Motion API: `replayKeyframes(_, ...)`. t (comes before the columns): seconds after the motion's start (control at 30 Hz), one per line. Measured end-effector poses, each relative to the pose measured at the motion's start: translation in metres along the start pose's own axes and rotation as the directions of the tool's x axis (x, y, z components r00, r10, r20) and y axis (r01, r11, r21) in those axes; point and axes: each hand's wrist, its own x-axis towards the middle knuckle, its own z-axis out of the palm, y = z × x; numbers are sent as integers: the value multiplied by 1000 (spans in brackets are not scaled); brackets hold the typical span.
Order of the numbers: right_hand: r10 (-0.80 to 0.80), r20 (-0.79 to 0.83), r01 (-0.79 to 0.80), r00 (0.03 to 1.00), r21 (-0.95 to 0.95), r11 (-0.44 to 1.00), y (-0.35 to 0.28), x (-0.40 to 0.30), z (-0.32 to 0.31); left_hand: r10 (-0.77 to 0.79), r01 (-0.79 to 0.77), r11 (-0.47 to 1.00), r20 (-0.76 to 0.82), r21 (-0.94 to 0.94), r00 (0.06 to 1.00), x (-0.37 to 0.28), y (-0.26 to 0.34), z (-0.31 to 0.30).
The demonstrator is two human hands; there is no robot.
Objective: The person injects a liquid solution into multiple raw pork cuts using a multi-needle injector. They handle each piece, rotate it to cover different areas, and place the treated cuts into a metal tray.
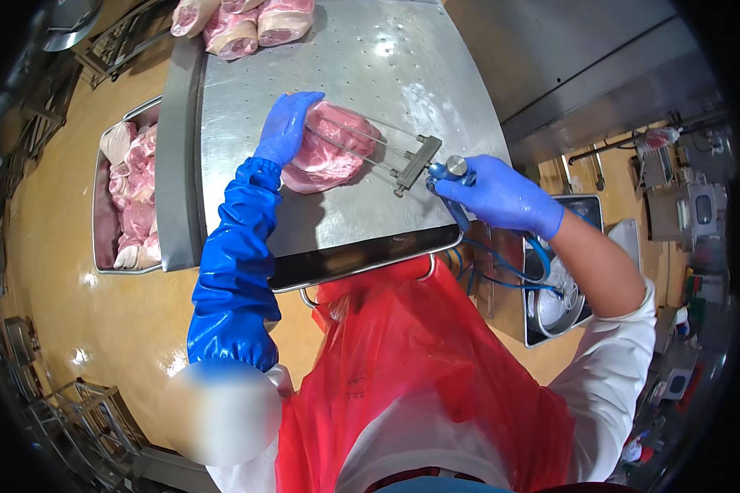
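On the perforated steel table (357, 222) lies a large piece of raw pork (330, 154). My left hand (290, 126), in a blue glove with a blue plastic sleeve above it, rests against the meat's left side; its fingertips are at the far edge. My right hand (499, 191), also gloved, grips the blue handle of a multi-needle brine injector (420, 165). Several long needles run from its metal head to the meat, across or into it; how deep they sit cannot be told. Blue hoses (539, 262) hang below my right hand.
Several pork leg pieces (234, 31) lie at the table's far left corner. A steel tub of raw meat (137, 197) stands left of the table. A dark trough with a metal rim (370, 256) runs along the near edge. At the right, a steel container (552, 308) stands low.
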Motion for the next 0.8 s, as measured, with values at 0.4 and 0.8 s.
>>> replayKeyframes(0.4,207,137,-172,969,-227,958,-73,43,-24,111,-109,985,-12,130,994,-2,-4,7)
replayKeyframes(0.8,61,321,-72,945,25,997,-16,107,-6,98,-92,995,165,-45,981,23,7,-9)
